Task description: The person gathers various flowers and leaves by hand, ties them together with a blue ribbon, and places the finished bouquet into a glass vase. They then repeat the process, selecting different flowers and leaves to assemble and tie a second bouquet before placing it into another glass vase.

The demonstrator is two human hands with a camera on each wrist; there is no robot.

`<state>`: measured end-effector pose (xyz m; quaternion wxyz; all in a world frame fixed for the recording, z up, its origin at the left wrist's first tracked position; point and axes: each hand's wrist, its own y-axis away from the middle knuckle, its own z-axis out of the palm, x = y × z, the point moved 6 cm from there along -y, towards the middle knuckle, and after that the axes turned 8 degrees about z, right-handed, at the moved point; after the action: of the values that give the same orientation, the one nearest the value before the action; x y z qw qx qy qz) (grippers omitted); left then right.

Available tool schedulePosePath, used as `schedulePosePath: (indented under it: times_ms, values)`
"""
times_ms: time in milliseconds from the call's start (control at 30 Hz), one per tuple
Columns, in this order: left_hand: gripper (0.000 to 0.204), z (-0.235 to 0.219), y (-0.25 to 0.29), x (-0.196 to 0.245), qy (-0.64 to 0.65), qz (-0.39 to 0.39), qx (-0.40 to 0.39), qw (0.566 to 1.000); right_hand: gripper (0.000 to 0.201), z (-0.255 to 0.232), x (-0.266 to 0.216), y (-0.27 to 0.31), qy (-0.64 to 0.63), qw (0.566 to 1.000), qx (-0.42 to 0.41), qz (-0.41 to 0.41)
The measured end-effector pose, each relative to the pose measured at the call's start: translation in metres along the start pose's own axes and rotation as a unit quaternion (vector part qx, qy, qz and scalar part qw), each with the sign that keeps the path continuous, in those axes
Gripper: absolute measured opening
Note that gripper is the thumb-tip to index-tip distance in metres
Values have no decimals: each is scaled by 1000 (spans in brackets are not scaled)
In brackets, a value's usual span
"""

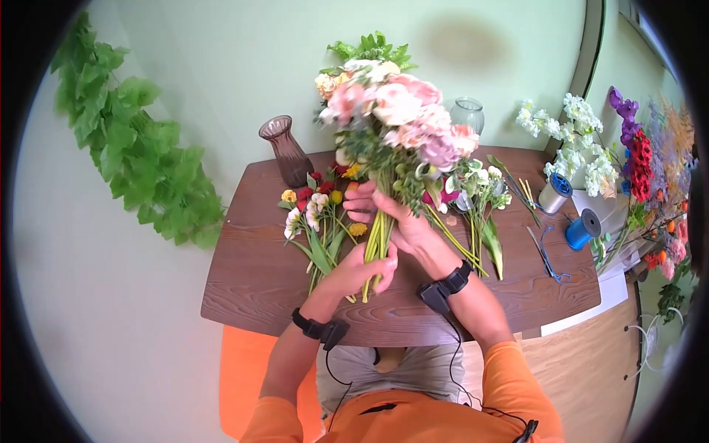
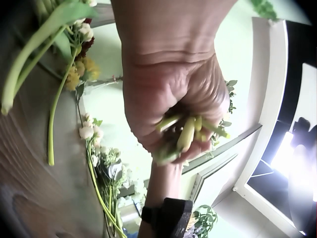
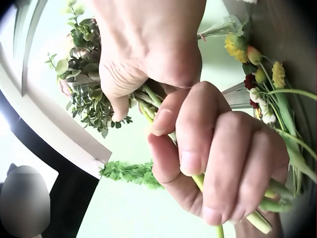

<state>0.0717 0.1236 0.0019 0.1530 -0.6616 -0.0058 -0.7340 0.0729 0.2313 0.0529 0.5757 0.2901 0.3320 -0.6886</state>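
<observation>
Orange shirt [image 1: 436, 421], nearest the camera, below the counter's [image 1: 251, 251] near edge.

Bouquet [image 1: 399, 107], one: pink, cream and mauve heads over small green leaves; held aloft above the middle of the counter, leaning slightly, stems [image 1: 378, 244] down toward the near edge.

Left hand [image 1: 358, 275]: fingers curled and closed round the stems near their cut ends, which poke out past the palm. Right hand [image 1: 405, 221]: higher, clasped about the stems just under the leaves, thumb on one side, fingers on the other.

Handling, as judged: light for its bulk but top-heavy, the broad heads apt to tip it. Stems fairly stiff, smooth, liable to slide or twist against one another in a slack grasp. Petals and leaves soft, easily crushed or bent. Best hold: the gathered stems just below the leaves, firm but not pinching, with a second hold lower down to check the spread; never by the heads.

Also on the counter: purple vase [image 1: 284, 151], far left corner; clear vase [image 1: 469, 114], far edge; silver spool [image 1: 554, 196] and blue spool [image 1: 582, 229], toward the right edge; loose flowers [image 1: 321, 255] lying left of the stems, more to the right.
</observation>
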Motion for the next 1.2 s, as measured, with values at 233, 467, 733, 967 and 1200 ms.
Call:
schedulePosePath:
  times_ms: [233, 467, 733, 967, 1200]
  values:
    - [29, -1, -14, -11, 246, -60, -53, 966, 48, -28, -3, -6, -49, 995, 85, 16]
    - [41, -144, -11, 76, -257, 164, 367, 879, 11, -36, -41, 6, 150, 970, 172, -80]
    - [116, -311, -40, 100, -538, 110, 513, 659, 17, -23, -50, 13, 284, 930, 204, -110]
    - [113, -366, -68, 80, -434, 123, 479, 753, 16, -25, -39, 6, 281, 938, 194, -55]
    - [52, -363, -72, 80, -318, 199, 453, 808, 17, -20, -34, 6, 296, 937, 183, -42]
